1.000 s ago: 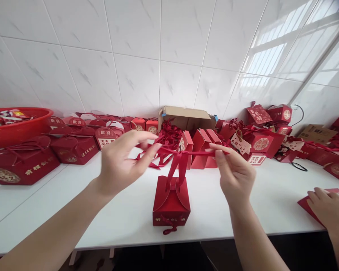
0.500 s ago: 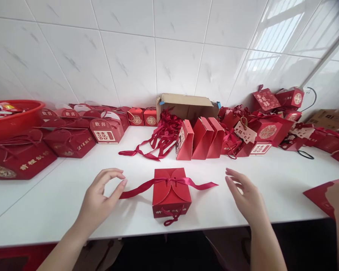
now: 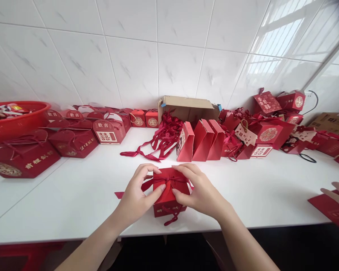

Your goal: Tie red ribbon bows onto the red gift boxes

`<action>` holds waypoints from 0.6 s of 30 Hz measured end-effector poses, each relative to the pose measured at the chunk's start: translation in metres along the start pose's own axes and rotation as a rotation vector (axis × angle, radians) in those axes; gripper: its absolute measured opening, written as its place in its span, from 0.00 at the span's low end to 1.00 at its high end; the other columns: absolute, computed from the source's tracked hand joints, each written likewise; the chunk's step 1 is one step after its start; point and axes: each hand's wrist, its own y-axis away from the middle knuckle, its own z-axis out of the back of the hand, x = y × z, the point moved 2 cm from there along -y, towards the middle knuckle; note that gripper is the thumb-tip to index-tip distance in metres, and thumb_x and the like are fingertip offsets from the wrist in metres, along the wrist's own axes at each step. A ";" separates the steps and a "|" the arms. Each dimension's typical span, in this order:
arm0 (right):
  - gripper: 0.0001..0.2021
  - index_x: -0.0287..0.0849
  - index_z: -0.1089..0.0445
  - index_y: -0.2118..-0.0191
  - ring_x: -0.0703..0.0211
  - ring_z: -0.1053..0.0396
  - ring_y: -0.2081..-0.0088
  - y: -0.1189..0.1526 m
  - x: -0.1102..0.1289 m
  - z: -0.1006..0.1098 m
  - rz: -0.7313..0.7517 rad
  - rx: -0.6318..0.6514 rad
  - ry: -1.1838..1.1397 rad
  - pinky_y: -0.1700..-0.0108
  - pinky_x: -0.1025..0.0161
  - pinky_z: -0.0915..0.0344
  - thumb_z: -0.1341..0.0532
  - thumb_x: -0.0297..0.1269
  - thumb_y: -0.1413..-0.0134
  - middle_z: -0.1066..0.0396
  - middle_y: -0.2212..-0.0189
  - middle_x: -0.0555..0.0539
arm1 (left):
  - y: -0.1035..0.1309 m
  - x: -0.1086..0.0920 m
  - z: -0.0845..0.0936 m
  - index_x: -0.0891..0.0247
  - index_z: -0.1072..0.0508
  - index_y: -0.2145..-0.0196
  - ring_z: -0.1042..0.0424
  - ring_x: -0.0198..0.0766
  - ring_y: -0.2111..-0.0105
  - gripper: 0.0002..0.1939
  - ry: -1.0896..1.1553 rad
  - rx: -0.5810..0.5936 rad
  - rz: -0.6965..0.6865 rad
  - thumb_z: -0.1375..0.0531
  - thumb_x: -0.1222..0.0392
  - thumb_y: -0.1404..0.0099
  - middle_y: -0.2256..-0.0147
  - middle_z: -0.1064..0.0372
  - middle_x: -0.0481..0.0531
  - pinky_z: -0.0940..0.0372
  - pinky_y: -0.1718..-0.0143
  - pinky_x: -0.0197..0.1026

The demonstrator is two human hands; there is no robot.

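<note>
Holding the red box near the counter's front edge, with left hand and right hand, each in fairly wide grip! Folded shut, apparently knotted with ribbon, seemingly unbowed; beyond, by upright boxes, just tangled ribbons.

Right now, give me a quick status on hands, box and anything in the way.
Left hand and right hand on the red box's top. Red box upright, ribbon across it. Nothing visibly blocking either hand.
</note>
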 end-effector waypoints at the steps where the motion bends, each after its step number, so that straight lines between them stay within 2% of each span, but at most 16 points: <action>1: 0.26 0.44 0.37 0.44 0.48 0.37 0.47 0.000 0.000 -0.001 0.008 -0.017 0.005 0.46 0.51 0.35 0.38 0.34 0.51 0.34 0.50 0.40 | 0.000 0.000 0.000 0.56 0.36 0.58 0.33 0.42 0.53 0.10 -0.002 0.002 0.000 0.42 0.61 0.39 0.56 0.36 0.52 0.35 0.49 0.46; 5: 0.21 0.44 0.35 0.48 0.50 0.35 0.50 0.002 0.000 -0.005 0.033 -0.093 -0.012 0.47 0.52 0.34 0.39 0.31 0.51 0.32 0.54 0.42 | 0.000 0.002 -0.001 0.57 0.36 0.58 0.31 0.41 0.55 0.10 -0.002 0.007 0.007 0.42 0.60 0.38 0.56 0.36 0.52 0.35 0.50 0.45; 8: 0.21 0.44 0.35 0.49 0.50 0.38 0.46 0.006 0.000 -0.007 0.014 -0.105 -0.048 0.44 0.53 0.36 0.38 0.33 0.50 0.35 0.49 0.41 | 0.001 0.004 -0.003 0.56 0.37 0.57 0.31 0.42 0.54 0.12 0.012 -0.002 0.042 0.42 0.58 0.39 0.54 0.37 0.52 0.35 0.50 0.47; 11: 0.19 0.46 0.36 0.46 0.52 0.40 0.43 0.012 -0.006 -0.006 -0.122 -0.087 -0.151 0.49 0.57 0.32 0.41 0.41 0.44 0.42 0.43 0.41 | 0.000 0.010 -0.002 0.55 0.41 0.53 0.35 0.45 0.49 0.22 0.018 -0.064 0.154 0.38 0.54 0.43 0.49 0.41 0.54 0.37 0.49 0.49; 13: 0.18 0.47 0.38 0.46 0.55 0.35 0.48 0.015 -0.013 -0.003 -0.243 -0.066 -0.223 0.57 0.61 0.29 0.45 0.44 0.41 0.41 0.44 0.41 | -0.004 0.015 -0.001 0.55 0.45 0.50 0.36 0.46 0.48 0.30 0.049 -0.061 0.294 0.36 0.50 0.47 0.45 0.46 0.56 0.35 0.51 0.49; 15: 0.18 0.46 0.38 0.48 0.59 0.31 0.58 0.016 -0.021 0.001 -0.348 -0.014 -0.275 0.64 0.63 0.30 0.46 0.46 0.40 0.35 0.51 0.42 | -0.008 0.020 -0.001 0.56 0.47 0.50 0.34 0.46 0.52 0.34 0.119 0.024 0.467 0.35 0.46 0.48 0.46 0.45 0.58 0.33 0.57 0.47; 17: 0.17 0.43 0.36 0.53 0.63 0.32 0.69 0.015 -0.029 0.004 -0.437 0.070 -0.350 0.71 0.66 0.34 0.44 0.49 0.42 0.31 0.63 0.46 | -0.013 0.024 -0.001 0.58 0.45 0.54 0.30 0.45 0.57 0.31 0.192 0.161 0.583 0.37 0.42 0.47 0.54 0.37 0.56 0.33 0.61 0.45; 18: 0.17 0.42 0.36 0.57 0.65 0.35 0.73 0.014 -0.032 0.005 -0.475 0.122 -0.404 0.74 0.68 0.38 0.43 0.51 0.43 0.32 0.70 0.49 | -0.015 0.025 0.000 0.60 0.42 0.56 0.29 0.45 0.60 0.28 0.224 0.223 0.599 0.38 0.41 0.46 0.58 0.34 0.55 0.33 0.61 0.45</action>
